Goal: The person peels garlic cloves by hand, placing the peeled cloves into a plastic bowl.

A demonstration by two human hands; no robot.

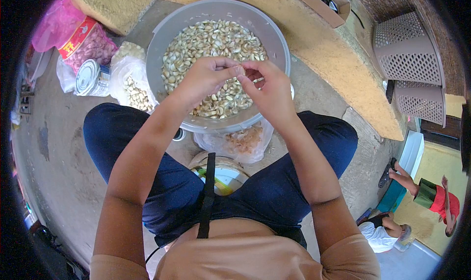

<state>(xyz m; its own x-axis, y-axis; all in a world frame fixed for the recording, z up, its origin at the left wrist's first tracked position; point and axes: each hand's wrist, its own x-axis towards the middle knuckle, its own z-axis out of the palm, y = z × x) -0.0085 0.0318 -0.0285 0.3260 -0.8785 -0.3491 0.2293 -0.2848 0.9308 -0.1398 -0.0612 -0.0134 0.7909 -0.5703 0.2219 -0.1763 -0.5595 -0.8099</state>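
My left hand [208,79] and my right hand [267,86] meet above a large grey basin [154,59]. Their thumbs and fingertips are pinched together around a small garlic clove, mostly covered by the fingers. Many pale garlic cloves [216,39] lie in the basin, seemingly in water. Just below the basin's near rim, a clear plastic bag [255,152] holds brownish papery skins [244,140]. Left of the basin stands an open white plastic bag [120,91] with more cloves [137,94] inside.
A pink mesh sack [91,47] and a tin can [93,78] stand at the left. A low yellow ledge [338,59] runs behind and right, bearing a cardboard box [326,8]. Perforated plastic baskets [407,49] are at the right. Two people [439,199] are at the lower right.
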